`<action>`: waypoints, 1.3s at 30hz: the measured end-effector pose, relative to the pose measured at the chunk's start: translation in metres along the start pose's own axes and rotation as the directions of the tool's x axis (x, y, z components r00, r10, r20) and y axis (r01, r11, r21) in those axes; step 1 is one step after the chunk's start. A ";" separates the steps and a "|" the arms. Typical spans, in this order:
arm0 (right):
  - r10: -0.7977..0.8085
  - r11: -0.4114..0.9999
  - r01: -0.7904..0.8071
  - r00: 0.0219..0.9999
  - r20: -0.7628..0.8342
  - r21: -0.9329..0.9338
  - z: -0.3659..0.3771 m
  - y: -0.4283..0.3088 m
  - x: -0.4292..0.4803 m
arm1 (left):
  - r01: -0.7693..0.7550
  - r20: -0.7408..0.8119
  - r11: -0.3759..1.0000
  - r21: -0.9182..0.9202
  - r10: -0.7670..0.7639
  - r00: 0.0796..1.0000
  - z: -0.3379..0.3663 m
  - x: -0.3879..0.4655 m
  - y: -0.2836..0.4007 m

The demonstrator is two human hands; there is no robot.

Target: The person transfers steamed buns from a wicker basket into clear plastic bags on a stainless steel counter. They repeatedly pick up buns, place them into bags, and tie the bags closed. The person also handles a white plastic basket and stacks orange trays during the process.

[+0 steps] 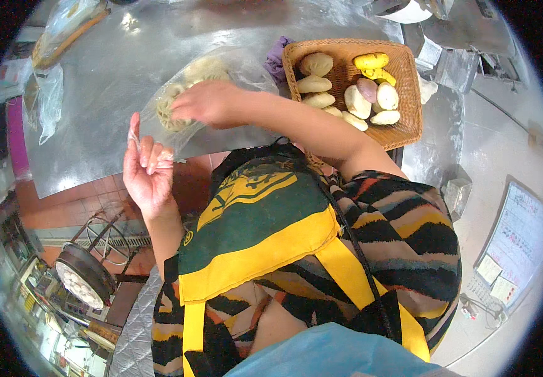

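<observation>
A clear plastic bag [251, 70] lies on the metal worktop with pleated, greenish-white buns [165, 107] inside. My left hand [149, 172] pinches the bag's near edge between curled fingers and thumb. Its index finger points up, with film wrapped around it. My right hand [209, 102] reaches across from the right over the bag's mouth, palm down, with its fingertips at the buns. That hand is slightly blurred, and its fingertips are partly hidden, so whether it grips a bun is unclear.
A wicker basket [416, 89] of pale buns and yellow pieces [371, 61] stands right of the bag, my right forearm passing across its near corner. Purple cloth [278, 59] lies beside it. A steamer [85, 275] of round white buns stands lower left. The metal worktop [97, 108] ends before my body.
</observation>
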State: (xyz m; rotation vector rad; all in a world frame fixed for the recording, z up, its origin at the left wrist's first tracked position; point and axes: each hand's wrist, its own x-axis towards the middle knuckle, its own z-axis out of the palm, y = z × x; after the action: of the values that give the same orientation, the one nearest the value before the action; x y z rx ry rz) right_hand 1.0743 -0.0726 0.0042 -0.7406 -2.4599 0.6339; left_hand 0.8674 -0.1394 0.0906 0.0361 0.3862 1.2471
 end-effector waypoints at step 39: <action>0.657 -0.295 -0.764 0.274 0.703 0.574 -0.110 0.079 -0.236 | -0.303 -0.226 0.939 0.161 0.334 0.915 -0.004 -0.024 -0.089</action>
State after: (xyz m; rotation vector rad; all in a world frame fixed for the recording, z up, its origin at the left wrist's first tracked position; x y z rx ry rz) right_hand 1.3393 -0.1249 -0.0294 -1.6462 -0.7608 2.3009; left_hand 0.9411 -0.1916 0.0729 0.0487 0.6987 1.5567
